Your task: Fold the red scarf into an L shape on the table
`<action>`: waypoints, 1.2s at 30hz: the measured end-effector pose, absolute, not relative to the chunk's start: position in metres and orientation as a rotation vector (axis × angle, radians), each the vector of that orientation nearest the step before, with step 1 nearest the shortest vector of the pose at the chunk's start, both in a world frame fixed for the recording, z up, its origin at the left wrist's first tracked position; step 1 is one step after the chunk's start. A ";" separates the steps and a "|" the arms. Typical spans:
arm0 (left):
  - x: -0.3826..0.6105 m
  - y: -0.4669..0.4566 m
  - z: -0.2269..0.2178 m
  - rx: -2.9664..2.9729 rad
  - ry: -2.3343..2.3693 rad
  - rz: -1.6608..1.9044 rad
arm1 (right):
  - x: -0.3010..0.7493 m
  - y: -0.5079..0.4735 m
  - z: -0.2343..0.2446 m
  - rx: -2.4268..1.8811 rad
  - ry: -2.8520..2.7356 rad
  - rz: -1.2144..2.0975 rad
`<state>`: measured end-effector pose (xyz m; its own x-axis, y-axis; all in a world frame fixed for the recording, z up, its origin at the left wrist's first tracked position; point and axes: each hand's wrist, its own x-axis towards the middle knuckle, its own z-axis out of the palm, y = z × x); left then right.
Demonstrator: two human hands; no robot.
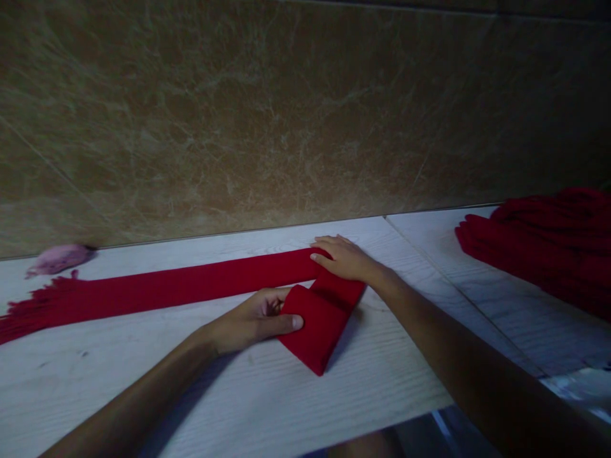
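Note:
A long red scarf (pixel 191 284) lies flat across the white wood-grain surface, its fringed end to the left. Toward the middle it bends at an angle, and its right part is folded over into a short flat bundle. My left hand (pixel 260 321) pinches that bundle, thumb on top and the fingers partly hidden behind the cloth. At the bend rests my right hand (pixel 346 257), palm down, its fingers stretched over the scarf and pressing on it.
A heap of more red cloth (pixel 548 242) lies at the right. A small pink bundle (pixel 60 259) sits by the brown marbled wall (pixel 267 114) at the far left. Clear plastic (pixel 580 388) shows at the lower right, near the surface's front edge.

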<state>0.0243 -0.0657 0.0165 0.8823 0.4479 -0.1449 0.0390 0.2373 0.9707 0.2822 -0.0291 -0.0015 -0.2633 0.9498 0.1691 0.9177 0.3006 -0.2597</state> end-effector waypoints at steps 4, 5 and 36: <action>0.022 -0.064 0.018 1.327 0.430 0.249 | 0.282 -0.029 -0.001 -1.696 -2.285 0.148; 0.020 -0.062 0.019 1.333 0.431 0.237 | 0.282 -0.029 -0.001 -1.695 -2.286 0.145; 0.036 -0.103 0.031 2.609 0.340 0.219 | 0.285 -0.028 -0.005 -1.678 -2.290 0.104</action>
